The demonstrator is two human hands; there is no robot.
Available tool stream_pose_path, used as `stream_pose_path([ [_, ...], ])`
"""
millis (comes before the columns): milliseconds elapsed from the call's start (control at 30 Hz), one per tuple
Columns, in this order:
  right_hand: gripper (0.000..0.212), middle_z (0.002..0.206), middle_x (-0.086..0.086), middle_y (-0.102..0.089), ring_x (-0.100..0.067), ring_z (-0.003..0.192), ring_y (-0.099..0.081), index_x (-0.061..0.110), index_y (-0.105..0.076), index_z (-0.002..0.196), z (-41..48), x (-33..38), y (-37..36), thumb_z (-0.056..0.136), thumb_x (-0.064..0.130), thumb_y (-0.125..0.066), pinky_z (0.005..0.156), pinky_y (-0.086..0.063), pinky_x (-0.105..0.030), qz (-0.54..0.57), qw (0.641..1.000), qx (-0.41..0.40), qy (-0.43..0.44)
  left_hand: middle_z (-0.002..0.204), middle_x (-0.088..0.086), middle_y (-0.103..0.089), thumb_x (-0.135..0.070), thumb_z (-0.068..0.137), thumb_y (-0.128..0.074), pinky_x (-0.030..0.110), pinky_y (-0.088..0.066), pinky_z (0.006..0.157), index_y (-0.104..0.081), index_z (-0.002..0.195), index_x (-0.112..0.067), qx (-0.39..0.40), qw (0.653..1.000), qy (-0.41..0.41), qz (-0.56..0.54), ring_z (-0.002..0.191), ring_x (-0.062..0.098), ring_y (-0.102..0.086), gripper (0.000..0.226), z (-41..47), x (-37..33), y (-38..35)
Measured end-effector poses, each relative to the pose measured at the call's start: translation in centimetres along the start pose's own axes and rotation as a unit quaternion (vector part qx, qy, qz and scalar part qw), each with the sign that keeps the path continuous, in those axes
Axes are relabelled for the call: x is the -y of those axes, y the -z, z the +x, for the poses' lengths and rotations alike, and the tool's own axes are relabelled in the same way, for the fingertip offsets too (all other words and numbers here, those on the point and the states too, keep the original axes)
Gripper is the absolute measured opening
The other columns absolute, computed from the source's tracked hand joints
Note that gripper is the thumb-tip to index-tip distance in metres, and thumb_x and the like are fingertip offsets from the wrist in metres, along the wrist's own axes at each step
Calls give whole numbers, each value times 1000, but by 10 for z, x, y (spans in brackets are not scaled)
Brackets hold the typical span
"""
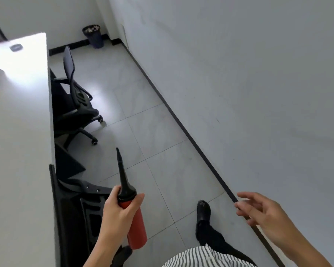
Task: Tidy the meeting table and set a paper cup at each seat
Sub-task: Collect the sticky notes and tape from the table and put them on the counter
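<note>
My left hand (118,214) grips a red hand pump (136,228) with a long black nozzle pointing up and away, held over the floor beside the white meeting table (19,132). Off to the right, my right hand (258,212) hangs free with its fingers spread and nothing in it. The table runs along the left edge of the view. A small dark flat object (16,48) lies near its far end. No paper cup shows clearly; a pale blurred shape sits at the far left edge.
A black office chair (75,105) is tucked at the table's side, and another chair back (73,209) stands right by my left hand. A dark waste bin (93,35) stands in the far corner. A grey wall (239,93) borders the tiled aisle (152,141) on the right.
</note>
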State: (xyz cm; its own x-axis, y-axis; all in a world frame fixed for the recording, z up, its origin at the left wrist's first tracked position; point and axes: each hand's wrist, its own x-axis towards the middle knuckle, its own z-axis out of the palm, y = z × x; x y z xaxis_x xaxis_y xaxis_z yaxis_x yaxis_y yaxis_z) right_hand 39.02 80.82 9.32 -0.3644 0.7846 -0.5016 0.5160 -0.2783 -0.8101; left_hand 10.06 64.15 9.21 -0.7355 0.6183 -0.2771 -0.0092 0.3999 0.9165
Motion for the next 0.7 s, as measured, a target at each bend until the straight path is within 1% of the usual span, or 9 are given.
stream_pose_path([
  [100,17,92,-2,-76,-12,81,-72,23,-67,106,76,37,16,89,20,-64,71,-53,-30,-22,999,29,19,84,30,-64,-18,76,-80,45,-59,57,-61,84,-13,-66,997,39,-11,72,47,-65,21,31,-8,-12],
  [133,17,92,-3,-76,-15,82,-72,21,-67,106,101,53,19,89,18,-64,70,-53,-30,-29,998,40,27,84,31,-64,-23,72,-83,45,-59,57,-62,82,-17,-91,995,41,-18,72,47,-65,24,43,-17,-15],
  [200,17,91,-3,-75,-17,84,-72,20,-67,106,149,92,20,90,18,-63,69,-52,-29,-54,995,69,47,82,27,-65,-39,62,-84,54,-57,65,-63,77,-26,-123,991,31,-30,74,47,-65,29,68,-38,-20],
  [233,18,92,-2,-75,-15,83,-72,20,-67,107,174,111,18,90,19,-63,68,-52,-27,-69,992,86,62,83,25,-65,-40,61,-84,56,-56,69,-63,77,-28,-133,990,27,-35,75,47,-65,29,80,-47,-21],
  [300,20,94,-1,-74,-10,80,-72,22,-66,109,216,152,6,89,22,-64,68,-52,-24,-98,983,127,93,84,20,-66,-34,67,-85,56,-57,71,-62,76,-30,-158,986,33,-47,76,46,-66,24,98,-58,-20],
  [367,21,94,-2,-74,-9,80,-72,23,-66,109,252,192,-16,88,23,-64,69,-52,-25,-112,972,169,121,83,16,-66,-29,68,-79,52,-59,70,-62,75,-29,-199,977,47,-68,75,44,-68,18,112,-62,-13],
  [500,22,94,-1,-75,-9,81,-72,25,-65,109,308,251,-79,87,25,-65,70,-53,-25,-142,944,251,162,82,20,-68,-16,76,-78,39,-59,59,-63,83,-14,-283,948,102,-100,75,43,-69,17,140,-53,8],
  [633,24,91,1,-75,-9,82,-71,28,-65,109,347,278,-149,85,28,-66,70,-55,-25,-172,921,310,161,82,23,-71,-13,77,-78,49,-60,67,-64,84,-9,-348,917,145,-132,68,36,-72,16,183,-42,38],
  [700,24,89,1,-75,-9,81,-71,29,-65,108,366,292,-181,85,30,-67,71,-56,-28,-187,914,327,152,83,26,-69,-11,78,-77,41,-59,59,-63,86,-8,-371,905,147,-147,62,32,-71,17,216,-42,60],
])
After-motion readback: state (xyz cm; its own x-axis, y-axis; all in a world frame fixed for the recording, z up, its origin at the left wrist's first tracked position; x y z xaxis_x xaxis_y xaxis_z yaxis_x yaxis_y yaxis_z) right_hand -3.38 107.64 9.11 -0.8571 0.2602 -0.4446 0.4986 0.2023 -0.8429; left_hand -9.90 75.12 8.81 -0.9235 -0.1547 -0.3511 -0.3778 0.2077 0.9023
